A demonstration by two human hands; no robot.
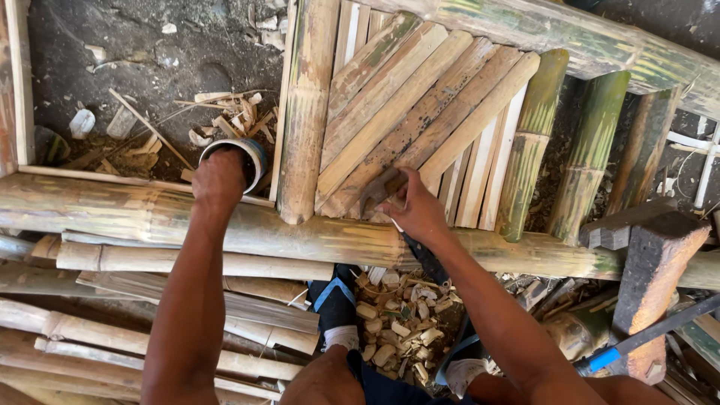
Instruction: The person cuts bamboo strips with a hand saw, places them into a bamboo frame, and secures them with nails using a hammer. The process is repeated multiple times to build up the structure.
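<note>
Head view, looking straight down over a bamboo frame.

Left hand [219, 180]: reaching into the mouth of a small round container [244, 154] with a blue-grey rim, fingers hidden inside it; whether they are clenched or loose cannot be told. The container stands just beyond the long horizontal bamboo pole [135, 214], beside the upright thick bamboo post [306, 112].

Right hand [416, 210]: fingers closed around the handle of a hammer [379, 191]. The dark metal head points left and away from the person; the handle's long axis runs diagonally back under the palm toward the wrist. The head lies against the lower ends of the split bamboo slats [420, 112], which slant from lower left to upper right across the frame.

Below: bamboo offcuts [397, 322] on the ground between the person's feet; loose bamboo poles [150, 330] stacked at left.
</note>
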